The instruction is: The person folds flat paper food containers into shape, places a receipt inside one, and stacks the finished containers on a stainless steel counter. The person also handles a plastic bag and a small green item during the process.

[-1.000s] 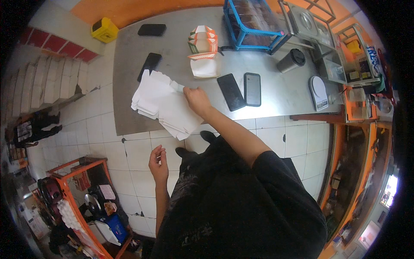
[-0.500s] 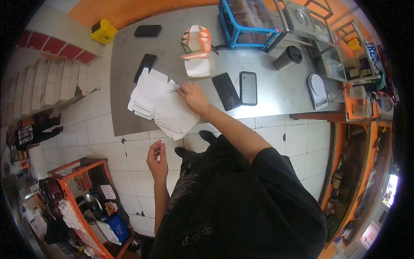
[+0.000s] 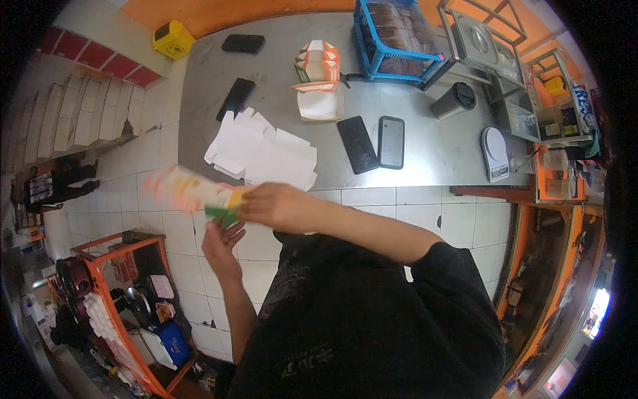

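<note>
An unfolded cardboard food box (image 3: 193,189), printed orange, yellow and green on its facing side, is held up at the table's near edge, its far end smeared by motion. My right hand (image 3: 274,207) is closed on its right end. Below the green part, my left hand (image 3: 222,249) has its curled fingers at the lower edge, seemingly gripping it. On the table just beyond lies a stack of flat white box blanks (image 3: 262,149). Farther back stand several folded boxes (image 3: 318,66) nested in a row, with an open white one (image 3: 320,105) nearest me.
Phones lie about the metal table (image 3: 399,174): a black phone (image 3: 357,144) beside a lit phone (image 3: 391,142), others at left. A blue basket (image 3: 399,66) of packages, a grey tumbler (image 3: 454,100) and a white kitchen scale (image 3: 494,153) stand right. An orange rack (image 3: 119,249) is at lower left.
My right hand has lifted a box blank off the stack and brought it toward me and left, its printed side now showing. My left hand has come up to its lower edge.
</note>
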`<state>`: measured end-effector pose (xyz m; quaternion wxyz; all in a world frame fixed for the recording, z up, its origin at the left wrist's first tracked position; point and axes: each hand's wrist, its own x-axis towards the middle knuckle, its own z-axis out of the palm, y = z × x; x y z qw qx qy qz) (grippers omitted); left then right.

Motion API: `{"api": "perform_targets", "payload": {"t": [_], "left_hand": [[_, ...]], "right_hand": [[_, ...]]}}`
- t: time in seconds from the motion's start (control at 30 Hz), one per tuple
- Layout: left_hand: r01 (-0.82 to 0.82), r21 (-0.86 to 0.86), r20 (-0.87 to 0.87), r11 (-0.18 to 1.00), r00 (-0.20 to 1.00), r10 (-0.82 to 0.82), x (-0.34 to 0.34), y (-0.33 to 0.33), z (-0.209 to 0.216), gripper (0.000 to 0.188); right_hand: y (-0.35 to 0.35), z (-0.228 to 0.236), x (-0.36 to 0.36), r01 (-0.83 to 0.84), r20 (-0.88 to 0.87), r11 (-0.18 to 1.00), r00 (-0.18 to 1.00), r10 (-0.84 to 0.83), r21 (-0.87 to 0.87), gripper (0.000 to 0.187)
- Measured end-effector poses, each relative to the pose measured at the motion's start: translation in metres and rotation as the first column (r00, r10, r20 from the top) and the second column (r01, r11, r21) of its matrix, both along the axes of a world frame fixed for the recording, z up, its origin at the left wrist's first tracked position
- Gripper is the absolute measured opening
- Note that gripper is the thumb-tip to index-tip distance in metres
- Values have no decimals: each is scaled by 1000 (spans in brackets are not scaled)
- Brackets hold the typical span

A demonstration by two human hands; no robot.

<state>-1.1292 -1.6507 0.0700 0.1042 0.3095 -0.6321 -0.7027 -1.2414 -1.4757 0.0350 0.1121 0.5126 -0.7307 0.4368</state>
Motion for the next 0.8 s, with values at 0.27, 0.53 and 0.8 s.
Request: {"api": "perform_targets", "payload": {"t": [0.27, 0.53, 0.8], "left_hand": [[-52, -383, 47, 922, 996, 76, 9, -5, 12, 38], [-167, -641, -141, 749, 985, 99, 27, 29, 7, 28], [-211, 128, -324, 969, 914, 242, 17, 30, 15, 33]], "right_hand": [[-4, 40, 31, 51, 664, 982, 743, 86, -184, 28], [-13, 61, 49, 91, 418, 899, 902, 108, -429, 23], [-8, 72, 46, 158, 574, 870, 803, 162, -467, 12]]}}
